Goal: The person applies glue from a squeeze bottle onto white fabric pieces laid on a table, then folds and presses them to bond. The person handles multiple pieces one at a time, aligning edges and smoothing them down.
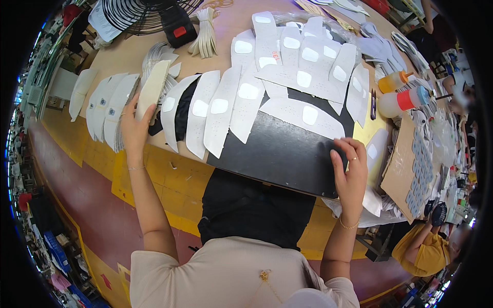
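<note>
My left hand (136,126) is closed round the lower end of a stack of cream curved fabric pieces (155,84), thumb on its right side and fingers on its left. My right hand (351,172) is at the right of a black board (277,156), with thumb and bent fingers apart. Its fingertips are at the right corner of a white perforated curved piece (280,112) bearing a bright white patch (309,115); whether they touch it I cannot tell. Similar patched pieces (221,120) lie overlapping along the left of the board and in a pile (303,61) behind it.
Stacked grey-white pieces (114,115) stand at the far left. A black fan (149,13) and a bundle of pale strips (205,33) are at the back. On the right are an orange-filled bottle (393,82), a blue-capped bottle (405,101) and cardboard (399,164). A co-worker in yellow (426,251) is at the lower right.
</note>
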Available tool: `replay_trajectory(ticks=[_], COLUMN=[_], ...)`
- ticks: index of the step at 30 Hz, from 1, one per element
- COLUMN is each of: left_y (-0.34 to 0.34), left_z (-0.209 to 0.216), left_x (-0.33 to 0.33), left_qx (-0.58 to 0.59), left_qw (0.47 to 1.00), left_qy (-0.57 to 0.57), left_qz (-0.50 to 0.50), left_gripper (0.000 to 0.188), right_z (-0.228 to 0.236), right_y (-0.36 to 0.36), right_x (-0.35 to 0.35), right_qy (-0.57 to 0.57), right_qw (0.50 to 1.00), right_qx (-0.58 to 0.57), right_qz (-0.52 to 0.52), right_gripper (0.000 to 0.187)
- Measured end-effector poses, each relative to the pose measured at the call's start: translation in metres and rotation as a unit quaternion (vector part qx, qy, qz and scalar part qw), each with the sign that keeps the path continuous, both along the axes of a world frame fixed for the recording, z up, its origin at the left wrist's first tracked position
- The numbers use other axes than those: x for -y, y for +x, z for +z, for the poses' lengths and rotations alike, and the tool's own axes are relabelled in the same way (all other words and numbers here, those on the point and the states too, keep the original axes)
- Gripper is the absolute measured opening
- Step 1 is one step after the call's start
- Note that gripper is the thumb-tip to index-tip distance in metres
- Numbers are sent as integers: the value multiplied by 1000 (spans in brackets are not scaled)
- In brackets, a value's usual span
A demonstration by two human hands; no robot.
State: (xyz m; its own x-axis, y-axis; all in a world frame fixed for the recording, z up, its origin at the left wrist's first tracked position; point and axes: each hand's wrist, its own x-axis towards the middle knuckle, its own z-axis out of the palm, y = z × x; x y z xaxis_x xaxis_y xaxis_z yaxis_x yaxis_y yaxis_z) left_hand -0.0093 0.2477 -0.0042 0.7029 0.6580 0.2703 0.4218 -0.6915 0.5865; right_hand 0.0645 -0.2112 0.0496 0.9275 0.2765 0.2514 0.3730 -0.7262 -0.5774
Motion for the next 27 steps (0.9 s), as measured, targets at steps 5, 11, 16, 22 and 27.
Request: replay_trajectory(ticks=[5,11,16,22,27], left_y=[-5,-6,-10,-4,-2], left_z=[0,-6,-6,-14,-9], left_x=[3,-1,0,-8,-5], left_qx=[1,23,20,11,6], left_qw=[1000,998,997,993,996], left_qy=[9,63,74,117,91], left_qz=[14,-3,20,2,10], left_gripper=[64,66,64,61,54], right_z=[-13,-21,-23,-22,-18], right_y=[13,12,7,-1,-17], right_x=[-19,-49,-56,-50,-37], right_qy=[-76,-254,-280,-276,-258], right_qw=[993,959,949,949,952], right_qx=[50,20,8,5,-11], right_qz=[69,122,143,154,166], right_gripper=[45,67,70,74,77])
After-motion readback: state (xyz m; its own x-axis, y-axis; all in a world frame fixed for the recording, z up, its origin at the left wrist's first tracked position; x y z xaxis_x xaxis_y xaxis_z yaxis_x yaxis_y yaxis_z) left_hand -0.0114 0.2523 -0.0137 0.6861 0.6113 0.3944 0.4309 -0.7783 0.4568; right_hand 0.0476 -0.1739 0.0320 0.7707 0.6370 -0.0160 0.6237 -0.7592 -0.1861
